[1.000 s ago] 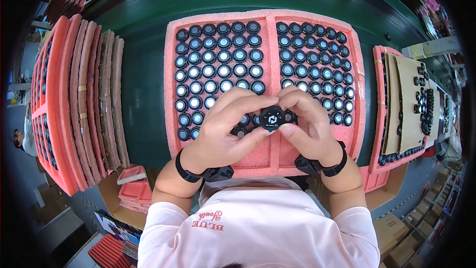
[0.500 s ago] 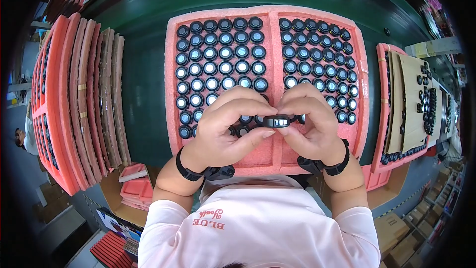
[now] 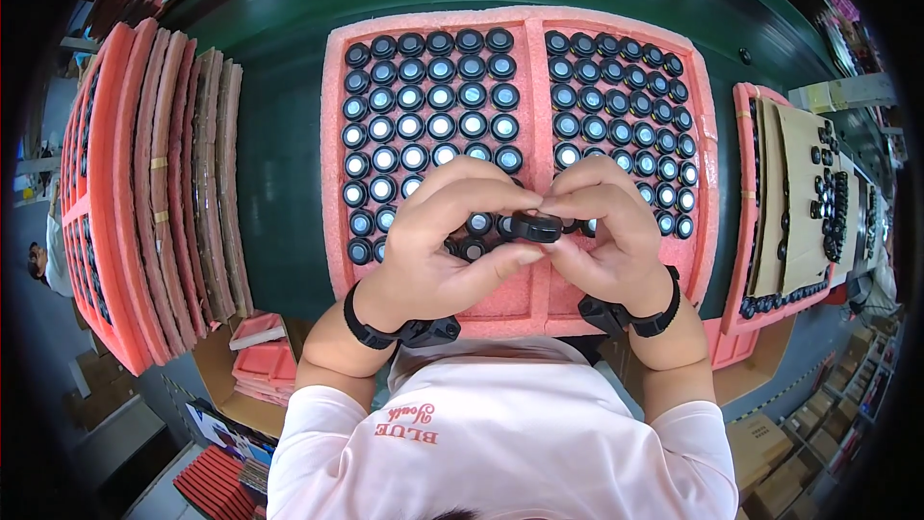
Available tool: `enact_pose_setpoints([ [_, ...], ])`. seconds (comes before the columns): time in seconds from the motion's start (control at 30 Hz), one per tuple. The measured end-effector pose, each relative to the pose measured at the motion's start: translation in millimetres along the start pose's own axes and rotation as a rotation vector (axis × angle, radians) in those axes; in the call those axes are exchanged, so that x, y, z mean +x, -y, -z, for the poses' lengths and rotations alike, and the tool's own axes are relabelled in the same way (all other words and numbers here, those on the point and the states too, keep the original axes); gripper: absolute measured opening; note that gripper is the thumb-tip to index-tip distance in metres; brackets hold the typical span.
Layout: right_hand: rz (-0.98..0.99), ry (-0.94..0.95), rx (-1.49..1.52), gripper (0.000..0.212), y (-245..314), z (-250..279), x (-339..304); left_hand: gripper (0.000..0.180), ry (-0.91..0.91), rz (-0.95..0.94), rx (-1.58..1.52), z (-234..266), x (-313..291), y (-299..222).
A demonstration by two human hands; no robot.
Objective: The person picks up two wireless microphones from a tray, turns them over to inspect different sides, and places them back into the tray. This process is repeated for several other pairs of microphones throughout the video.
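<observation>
Between the thumb and fingers of my left hand (image 3: 438,246) and my right hand (image 3: 613,243) is a small black round part (image 3: 536,226), a short disc with a dark, smooth side toward me. Both hands pinch it, one at each side, just above a pink foam tray (image 3: 534,274). Rows of similar black discs (image 3: 441,126) with pale round tops fill most of the tray's two compartments. My hands hide some discs in the near rows. A black band with a dark device sits on each of my wrists.
The foam tray lies on a dark green table (image 3: 279,164). At the left, a stack of pink foam trays (image 3: 144,193) stands beside it. On the right are another foam tray (image 3: 739,221) and brown cardboard sheets (image 3: 794,202) with black parts on top. Cardboard boxes (image 3: 760,448) stand below right.
The black part has turned in my fingers: the bright little windows on its side no longer show, and a plain dark side faces me. Both hands stay nearly in place.
</observation>
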State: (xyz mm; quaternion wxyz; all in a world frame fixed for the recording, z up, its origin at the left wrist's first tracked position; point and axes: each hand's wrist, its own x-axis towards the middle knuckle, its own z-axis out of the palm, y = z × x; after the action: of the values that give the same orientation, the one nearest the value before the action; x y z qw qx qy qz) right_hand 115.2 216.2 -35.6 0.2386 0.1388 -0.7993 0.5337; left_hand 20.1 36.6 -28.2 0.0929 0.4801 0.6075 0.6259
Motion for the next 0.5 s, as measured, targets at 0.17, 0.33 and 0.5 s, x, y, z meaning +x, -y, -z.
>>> enact_pose_setpoints([
  [0.17, 0.035, 0.021, -0.134, 0.030, -2.2, -2.6, -0.3, 0.031, 0.003, 0.084, 0.090, -3.1, 2.1, -5.3],
  [0.33, 0.045, -0.037, -0.113, 0.034, 0.9, -3.8, 3.5, 0.030, -0.029, 0.265, -0.249, -14.0, -7.4, 0.5],
  [0.5, 0.030, -0.055, -0.133, 0.033, 2.3, -3.8, 4.2, 0.028, -0.043, 0.406, -0.592, -12.8, -4.0, -3.7],
])
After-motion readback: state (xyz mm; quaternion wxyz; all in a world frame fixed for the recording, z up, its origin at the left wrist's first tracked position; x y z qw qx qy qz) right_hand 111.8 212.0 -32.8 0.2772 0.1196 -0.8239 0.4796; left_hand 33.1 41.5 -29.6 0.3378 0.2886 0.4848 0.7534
